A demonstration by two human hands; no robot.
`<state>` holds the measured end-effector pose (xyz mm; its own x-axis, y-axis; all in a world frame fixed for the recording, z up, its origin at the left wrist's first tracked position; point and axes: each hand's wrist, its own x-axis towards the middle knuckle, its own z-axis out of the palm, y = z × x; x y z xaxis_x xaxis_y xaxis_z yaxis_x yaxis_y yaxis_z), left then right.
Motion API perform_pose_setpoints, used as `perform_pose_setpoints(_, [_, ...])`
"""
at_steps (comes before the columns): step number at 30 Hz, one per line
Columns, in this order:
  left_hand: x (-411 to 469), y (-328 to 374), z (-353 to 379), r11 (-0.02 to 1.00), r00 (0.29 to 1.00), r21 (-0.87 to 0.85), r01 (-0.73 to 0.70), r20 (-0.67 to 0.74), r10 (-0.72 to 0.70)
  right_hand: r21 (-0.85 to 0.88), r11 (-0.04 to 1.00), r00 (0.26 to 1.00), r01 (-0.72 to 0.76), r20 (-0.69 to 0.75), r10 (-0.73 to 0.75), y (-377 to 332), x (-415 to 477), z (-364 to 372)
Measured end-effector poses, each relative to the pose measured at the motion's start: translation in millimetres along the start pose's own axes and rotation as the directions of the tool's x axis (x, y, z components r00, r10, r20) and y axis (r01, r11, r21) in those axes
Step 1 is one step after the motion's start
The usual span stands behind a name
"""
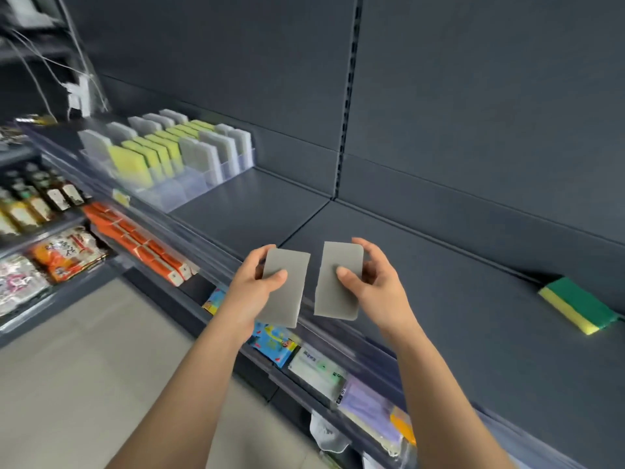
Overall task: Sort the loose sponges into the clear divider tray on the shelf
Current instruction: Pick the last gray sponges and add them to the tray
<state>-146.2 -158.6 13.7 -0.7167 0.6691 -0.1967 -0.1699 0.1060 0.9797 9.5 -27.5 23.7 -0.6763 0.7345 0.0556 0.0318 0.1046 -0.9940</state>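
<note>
Grey rectangular foam sponges (284, 289) — our left hand (252, 287) and right hand (375, 282) each pinch 1; we slot both upright into the clear plastic divider tray (176, 194).

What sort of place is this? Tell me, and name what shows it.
Most likely a shop aisle: dark metal shelving, rows of bottles and snack packets lower down, and sponges lined up in a clear divider tray.

Soft, even diffuse light is filling the aisle; shadows are barely showing. Motion blur is smearing the left side: divider tray (162, 194), bottles (37, 198), packets (67, 253). Each grey sponge (287, 299) at centre is rendering sharper. Wide-angle lens is bowing the shelf (473, 316) lines toward the edges.
</note>
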Motion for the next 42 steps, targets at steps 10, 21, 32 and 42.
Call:
perform_pose_setpoints(10, [34.2,10.1,-116.8,0.997,0.991,-0.055,-0.051,-0.125,0.044,0.000,1.000,0.995,0.008,0.101,-0.008,-11.3,50.6,125.0])
perform_pose_setpoints(21, [118.0,34.2,-196.4,0.989,0.981,-0.107,-0.102,-0.177,0.082,-0.029,0.998,0.984,0.060,0.172,-0.054,-10.2,151.0,219.6])
perform_pose_setpoints(32, [229.8,75.3,-253.6,0.995,0.986,-0.015,-0.101,-0.133,0.098,-0.001,0.999,0.991,0.044,0.124,-0.044,-20.4,254.7,283.3])
perform_pose_setpoints(42, [298.0,108.7,-296.5,0.977,0.980,0.098,-0.190,-0.043,0.195,-0.062,0.996,0.996,0.070,-0.054,-0.074,-30.2,307.0,328.2])
